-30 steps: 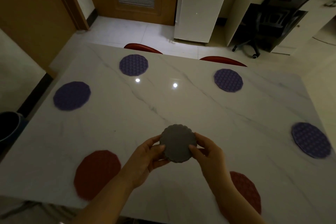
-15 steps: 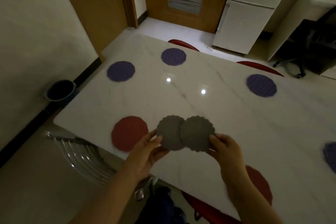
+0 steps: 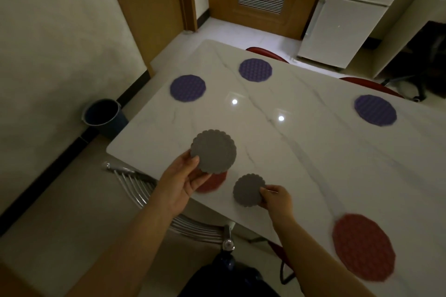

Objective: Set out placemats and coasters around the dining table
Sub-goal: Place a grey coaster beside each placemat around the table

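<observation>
Your left hand (image 3: 185,181) pinches the upper grey coaster (image 3: 213,151) over the counter (image 3: 313,164); your right hand (image 3: 277,200) pinches the lower grey coaster (image 3: 247,190) by its edge.

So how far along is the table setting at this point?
Placemats appear laid: left-end purple placemat, far-left purple placemat, far-right purple placemat, near-left red placemat and near-right red placemat, all on the table. In hand: the left hand holds the upper grey coaster, and the right hand pinches the lower grey coaster by the near edge. Left: no coaster lies released yet. The table's right end is out of frame.
</observation>
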A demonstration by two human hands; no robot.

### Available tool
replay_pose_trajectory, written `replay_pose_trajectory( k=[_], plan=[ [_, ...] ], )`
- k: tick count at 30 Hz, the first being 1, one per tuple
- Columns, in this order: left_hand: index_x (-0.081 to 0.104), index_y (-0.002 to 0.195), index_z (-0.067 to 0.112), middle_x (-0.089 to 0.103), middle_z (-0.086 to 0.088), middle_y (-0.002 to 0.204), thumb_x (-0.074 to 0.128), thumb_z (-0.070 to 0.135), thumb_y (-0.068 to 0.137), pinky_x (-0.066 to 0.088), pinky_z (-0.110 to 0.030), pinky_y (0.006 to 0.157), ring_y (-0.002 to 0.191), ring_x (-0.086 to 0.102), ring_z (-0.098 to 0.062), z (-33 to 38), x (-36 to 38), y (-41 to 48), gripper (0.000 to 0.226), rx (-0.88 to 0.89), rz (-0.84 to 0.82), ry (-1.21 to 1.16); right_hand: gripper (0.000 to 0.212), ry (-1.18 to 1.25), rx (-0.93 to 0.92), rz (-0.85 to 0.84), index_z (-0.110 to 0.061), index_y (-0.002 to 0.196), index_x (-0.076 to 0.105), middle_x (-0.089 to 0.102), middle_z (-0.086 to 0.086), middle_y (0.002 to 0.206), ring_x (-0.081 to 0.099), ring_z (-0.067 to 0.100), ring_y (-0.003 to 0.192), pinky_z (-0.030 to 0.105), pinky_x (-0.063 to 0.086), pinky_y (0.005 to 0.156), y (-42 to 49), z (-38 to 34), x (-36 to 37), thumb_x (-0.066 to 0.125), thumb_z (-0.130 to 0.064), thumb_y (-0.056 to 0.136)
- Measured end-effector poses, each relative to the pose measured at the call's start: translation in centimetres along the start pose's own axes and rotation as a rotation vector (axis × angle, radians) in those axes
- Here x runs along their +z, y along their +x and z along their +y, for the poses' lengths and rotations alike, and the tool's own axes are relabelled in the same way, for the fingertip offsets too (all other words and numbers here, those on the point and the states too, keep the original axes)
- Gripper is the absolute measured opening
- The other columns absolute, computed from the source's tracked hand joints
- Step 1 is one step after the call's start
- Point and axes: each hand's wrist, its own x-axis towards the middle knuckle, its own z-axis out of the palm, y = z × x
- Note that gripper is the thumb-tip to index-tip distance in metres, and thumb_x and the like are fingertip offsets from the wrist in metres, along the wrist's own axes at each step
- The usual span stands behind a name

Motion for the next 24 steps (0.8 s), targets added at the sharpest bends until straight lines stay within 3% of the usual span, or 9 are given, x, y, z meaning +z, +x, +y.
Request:
replay_pose_trajectory(
  k=[4,9,11,15,19,22,24],
  plan=[
    [0.054,0.128,0.01,0.068,-0.01,0.121,0.06,0.012,0.082,0.059,-0.031,0.073,0.108,0.067,-0.025,0.5,-0.4,-0.1,0.047,-0.017,-0.011,0.0,0.026,-0.131,-0.025,0.043,-0.004,0.108,0.059,0.065,0.008,0.09,0.064,0.02,0.079,0.032,0.057,0.069,0.2,0.1,0.2,0.065,-0.016,0.086],
    [0.053,0.131,0.01,0.064,-0.013,0.127,0.061,0.011,0.082,0.06,-0.032,0.072,0.108,0.066,-0.027,0.4,-0.3,-0.1,0.05,-0.056,-0.034,0.011,0.035,-0.168,-0.041,0.047,-0.008,0.119,0.055,0.063,0.0,0.088,0.064,0.015,0.073,0.024,0.052,0.062,-0.5,0.6,0.2,0.063,-0.021,0.087],
    [0.052,0.133,0.011,0.063,-0.012,0.127,0.06,0.011,0.082,0.059,-0.032,0.071,0.107,0.067,-0.027,0.0,0.0,0.1,0.051,-0.064,-0.054,0.02,0.04,-0.18,-0.055,0.059,-0.011,0.125,0.052,0.064,0.001,0.098,0.064,0.014,0.077,0.023,0.051,0.061,-1.0,0.6,0.0,0.061,-0.024,0.089],
    [0.06,0.125,0.018,0.065,-0.011,0.126,0.062,0.013,0.082,0.059,-0.039,0.082,0.111,0.065,-0.029,-1.3,1.3,0.8,0.043,-0.111,-0.098,0.061,0.039,-0.274,-0.121,0.11,-0.017,0.126,0.053,0.062,0.003,0.117,0.063,0.019,0.094,0.04,0.056,0.082,-2.3,-0.1,-2.0,0.054,-0.035,0.092],
    [0.057,0.127,0.012,0.065,-0.014,0.124,0.063,0.013,0.079,0.06,-0.031,0.072,0.101,0.069,-0.026,-3.3,4.5,1.5,0.049,-0.198,-0.129,0.088,0.032,-0.081,-0.236,0.098,-0.022,0.125,0.055,0.063,-0.002,0.113,0.062,0.007,0.09,0.021,0.051,0.067,-4.5,-2.9,-5.1,0.048,-0.032,0.095],
    [0.055,0.13,0.013,0.07,-0.01,0.116,0.066,0.017,0.076,0.061,-0.032,0.072,0.098,0.07,-0.025,-5.7,7.8,1.5,0.056,-0.229,-0.161,0.181,0.04,-0.01,-0.329,0.039,-0.024,0.133,0.048,0.056,-0.006,0.124,0.056,0.009,0.109,0.03,0.05,0.091,-6.4,-4.9,-7.4,0.048,-0.033,0.095],
    [0.056,0.128,0.015,0.074,-0.009,0.108,0.068,0.017,0.074,0.061,-0.031,0.066,0.09,0.072,-0.025,-7.7,9.9,1.3,0.055,-0.253,-0.18,0.219,0.043,-0.033,-0.374,0.042,-0.021,0.136,0.045,0.053,-0.006,0.126,0.054,0.011,0.112,0.033,0.047,0.097,-7.2,-5.4,-9.3,0.047,-0.032,0.095]
  ],
)
